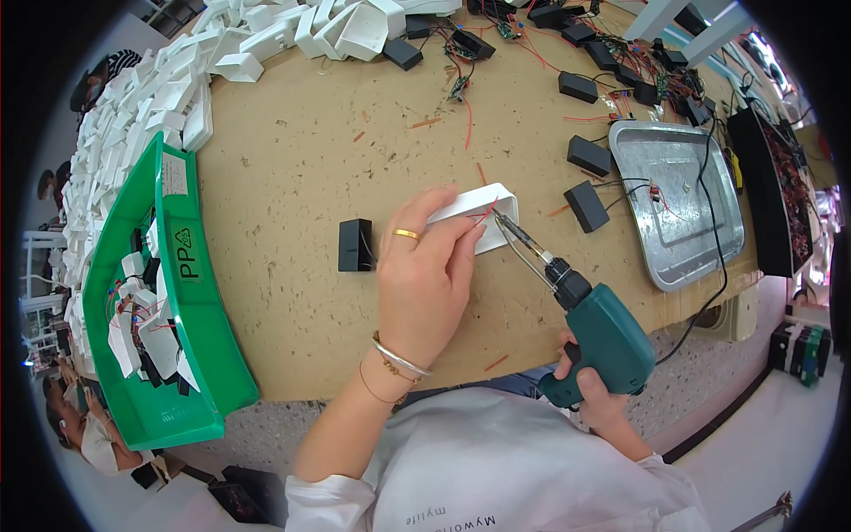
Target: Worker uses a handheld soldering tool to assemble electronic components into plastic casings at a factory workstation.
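Soldering gun (592, 328) points upper-left at white housing (479, 211)

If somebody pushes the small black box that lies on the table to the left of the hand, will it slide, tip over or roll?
The small black box probably slides rather than rolls: its faces look flat and its edges square. It lies low on the rough brown table, so tipping seems unlikely. It is likely light and stiff, being a small plastic-looking shell beside the left hand.
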Demonstrator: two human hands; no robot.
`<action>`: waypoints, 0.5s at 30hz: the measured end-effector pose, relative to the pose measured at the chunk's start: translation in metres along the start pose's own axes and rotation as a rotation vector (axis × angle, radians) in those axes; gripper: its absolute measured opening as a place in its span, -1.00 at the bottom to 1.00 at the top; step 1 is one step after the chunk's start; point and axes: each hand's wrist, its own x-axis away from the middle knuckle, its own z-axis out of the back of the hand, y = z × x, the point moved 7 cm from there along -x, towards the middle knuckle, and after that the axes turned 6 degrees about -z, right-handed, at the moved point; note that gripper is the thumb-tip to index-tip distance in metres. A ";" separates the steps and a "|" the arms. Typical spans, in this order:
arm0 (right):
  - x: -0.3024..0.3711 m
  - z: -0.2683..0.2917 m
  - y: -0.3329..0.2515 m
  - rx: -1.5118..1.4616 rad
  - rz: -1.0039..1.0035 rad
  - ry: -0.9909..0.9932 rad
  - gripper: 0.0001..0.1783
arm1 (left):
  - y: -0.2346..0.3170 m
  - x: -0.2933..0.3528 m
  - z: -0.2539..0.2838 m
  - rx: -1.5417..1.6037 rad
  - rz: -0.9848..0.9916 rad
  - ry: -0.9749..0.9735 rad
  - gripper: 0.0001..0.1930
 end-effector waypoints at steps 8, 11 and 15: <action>0.001 0.000 0.001 0.036 0.005 -0.005 -0.39 | -0.013 0.002 0.007 0.175 0.028 0.091 -0.91; 0.001 0.002 0.004 0.042 0.017 -0.002 -0.38 | -0.009 -0.001 0.006 0.194 0.085 0.041 -0.93; 0.003 0.003 0.004 0.050 0.019 -0.003 -0.38 | -0.011 0.002 -0.003 0.131 0.056 -0.053 -0.97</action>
